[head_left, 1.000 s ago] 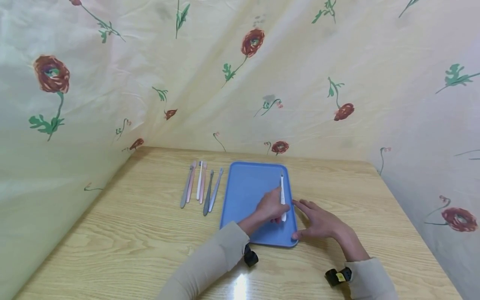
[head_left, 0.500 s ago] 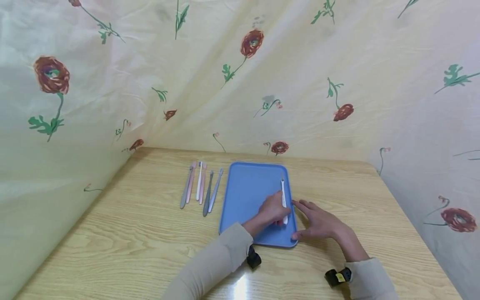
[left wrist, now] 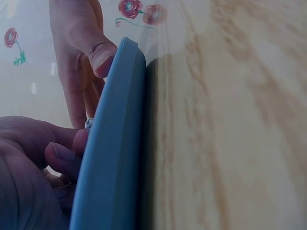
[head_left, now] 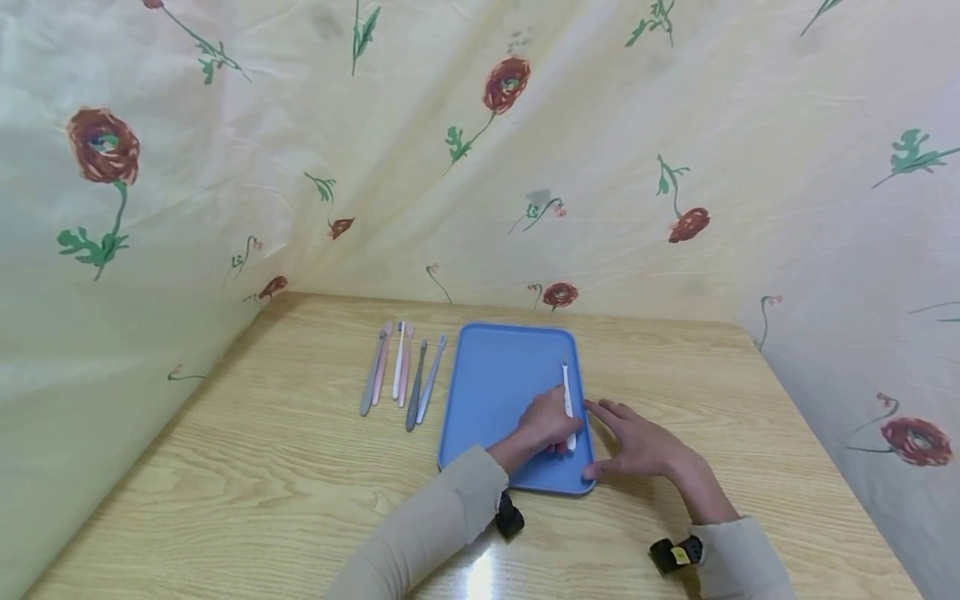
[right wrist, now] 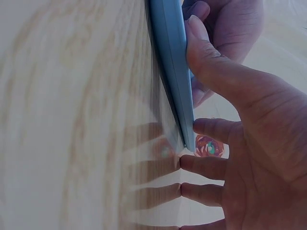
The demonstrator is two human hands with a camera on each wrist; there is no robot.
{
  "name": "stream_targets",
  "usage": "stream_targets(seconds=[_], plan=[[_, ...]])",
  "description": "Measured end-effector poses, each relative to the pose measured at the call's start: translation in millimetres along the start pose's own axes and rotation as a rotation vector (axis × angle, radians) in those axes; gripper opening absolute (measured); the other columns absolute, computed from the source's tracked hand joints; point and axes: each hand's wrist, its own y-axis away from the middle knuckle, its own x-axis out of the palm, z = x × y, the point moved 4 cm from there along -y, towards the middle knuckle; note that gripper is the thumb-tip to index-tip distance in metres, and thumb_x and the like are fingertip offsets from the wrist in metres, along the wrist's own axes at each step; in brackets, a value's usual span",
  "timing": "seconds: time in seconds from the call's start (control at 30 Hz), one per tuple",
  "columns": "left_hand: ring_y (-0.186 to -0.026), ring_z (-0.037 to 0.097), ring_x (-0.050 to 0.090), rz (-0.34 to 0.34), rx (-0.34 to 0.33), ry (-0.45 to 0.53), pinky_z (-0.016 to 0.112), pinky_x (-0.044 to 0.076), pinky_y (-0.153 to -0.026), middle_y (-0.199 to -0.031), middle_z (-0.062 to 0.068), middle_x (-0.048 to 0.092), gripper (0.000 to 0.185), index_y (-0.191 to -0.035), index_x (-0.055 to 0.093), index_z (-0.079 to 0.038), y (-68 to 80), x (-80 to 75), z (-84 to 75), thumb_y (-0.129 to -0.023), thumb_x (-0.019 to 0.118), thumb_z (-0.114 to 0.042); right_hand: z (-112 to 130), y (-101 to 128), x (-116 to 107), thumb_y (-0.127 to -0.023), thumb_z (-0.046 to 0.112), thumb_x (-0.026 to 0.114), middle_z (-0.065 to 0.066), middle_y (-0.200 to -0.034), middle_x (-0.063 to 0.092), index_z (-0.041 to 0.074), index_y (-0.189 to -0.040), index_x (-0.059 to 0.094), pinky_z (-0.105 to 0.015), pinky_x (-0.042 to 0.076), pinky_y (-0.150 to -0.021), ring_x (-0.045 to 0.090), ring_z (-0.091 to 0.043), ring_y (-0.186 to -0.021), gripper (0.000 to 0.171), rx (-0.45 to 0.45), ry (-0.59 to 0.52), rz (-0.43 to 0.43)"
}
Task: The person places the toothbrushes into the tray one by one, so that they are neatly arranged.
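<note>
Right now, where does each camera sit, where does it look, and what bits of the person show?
Head: on the person's head, facing forward and down at the blue tray, toothbrushes and flowered cloth; sleeves, left grip holding a slim white handle, and right grip show.
Left wrist: on that wrist, facing the tray's side; left grip lower left, right grip top.
Right wrist: on that wrist, facing the tray's edge; right grip right, left grip top.
Wrist views share tray, table, both grips.

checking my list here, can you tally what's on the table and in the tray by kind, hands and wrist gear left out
Toothbrushes: 6
Tray: 1
Slim white item under the left hand, type unclear: 1
Total: 8
</note>
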Motion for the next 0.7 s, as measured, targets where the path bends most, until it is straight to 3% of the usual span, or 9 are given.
stream_targets(seconds=[0.53, 0.7], plan=[[-0.031, 0.011, 0.042, 0.016, -0.008, -0.017, 0.022, 0.031, -0.03, -0.043, 0.001, 0.051, 0.036, -0.126, 0.054, -0.014, -5.8, 4.4, 3.9, -0.093, 0.068, -0.017, 2.0, 1.0, -0.6, -0.075, 0.059, 0.08, -0.035, -0.155, 0.033, 0.008, -0.155, 0.034, -0.072, 0.043, -0.099, 0.033, -0.059, -0.14, 0.106, -0.016, -0.015, -0.005], [-0.032, 0.011, 0.043, 0.013, 0.004, -0.016, 0.022, 0.032, -0.031, -0.044, 0.001, 0.052, 0.028, -0.117, 0.056, -0.012, -4.4, 3.5, 4.3, -0.093, 0.068, -0.018, 1.9, 0.9, -1.0, -0.074, 0.059, 0.08, -0.035, -0.154, 0.034, 0.007, -0.155, 0.035, -0.071, 0.044, -0.099, 0.034, -0.059, -0.14, 0.106, -0.02, -0.011, -0.009]])
